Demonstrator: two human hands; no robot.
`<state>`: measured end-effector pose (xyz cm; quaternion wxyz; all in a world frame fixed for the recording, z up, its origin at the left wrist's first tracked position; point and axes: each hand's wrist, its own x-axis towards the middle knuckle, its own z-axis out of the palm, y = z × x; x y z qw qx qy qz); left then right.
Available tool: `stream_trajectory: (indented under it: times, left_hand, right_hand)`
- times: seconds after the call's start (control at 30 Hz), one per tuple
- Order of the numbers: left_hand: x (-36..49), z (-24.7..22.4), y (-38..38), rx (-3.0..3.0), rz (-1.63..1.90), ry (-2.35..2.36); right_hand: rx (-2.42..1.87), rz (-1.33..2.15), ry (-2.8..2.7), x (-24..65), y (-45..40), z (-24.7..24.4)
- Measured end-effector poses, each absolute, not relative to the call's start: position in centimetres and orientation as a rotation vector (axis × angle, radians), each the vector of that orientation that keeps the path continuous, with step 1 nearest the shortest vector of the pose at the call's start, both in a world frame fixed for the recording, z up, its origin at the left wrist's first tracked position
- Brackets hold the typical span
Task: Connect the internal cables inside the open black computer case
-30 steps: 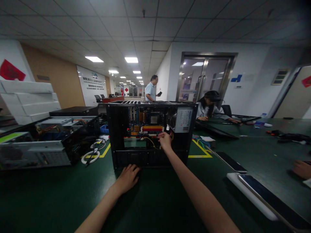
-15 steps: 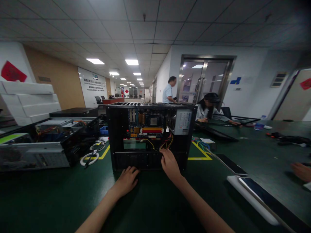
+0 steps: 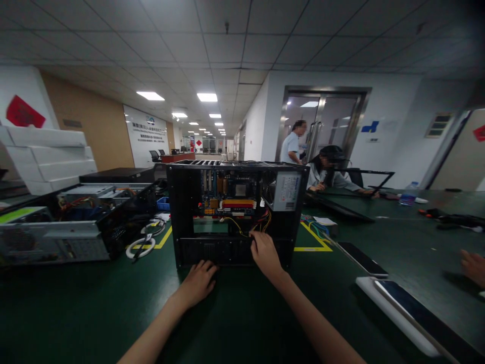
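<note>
A black computer case (image 3: 237, 252) stands upright on the table before me, its open side facing me. Inside it are a motherboard (image 3: 212, 191) and a silver power supply (image 3: 287, 191), from which coloured cables (image 3: 267, 220) hang. My left hand (image 3: 199, 284) lies palm down on the table, fingers stretched out at the case's bottom edge. My right hand (image 3: 265, 255) is at the lower rail, fingers bent together at the cables' lower end; its fingertips are partly hidden. A thin yellow cable (image 3: 235, 224) with a white plug runs left of it.
Another opened computer case (image 3: 76, 237) lies at left beside a coiled white cable (image 3: 140, 247). Phone-like dark slabs (image 3: 361, 259) lie at right. Across the table a person (image 3: 329, 172) sits by a black frame; another stands behind. A co-worker's hand (image 3: 473, 265) shows at the right edge.
Both my hands stay in place at the case. The standing person has moved right towards the door. The seated person's black frame is raised. The view has shifted slightly.
</note>
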<state>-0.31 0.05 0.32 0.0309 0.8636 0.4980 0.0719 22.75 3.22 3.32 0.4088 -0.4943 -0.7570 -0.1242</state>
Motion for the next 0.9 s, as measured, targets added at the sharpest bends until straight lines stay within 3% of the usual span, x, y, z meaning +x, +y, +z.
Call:
stream_trajectory:
  times: [0.3, 0.73, 0.9]
  left_hand:
    - [-0.2, 0.5, 0.0, 2.677, 0.226, 1.527]
    - [-0.4, 0.0, 0.2, 2.663, 0.208, 1.54]
    - [-0.4, 0.3, 0.2, 2.669, 0.206, 1.531]
  right_hand:
    - [-1.34, 0.11, -2.0, 21.6, 8.2, 7.7]
    - [-1.602, 0.73, -2.387, 18.7, 14.9, 6.4]
    - [-1.699, 0.657, -2.574, 17.8, 15.4, 6.8]
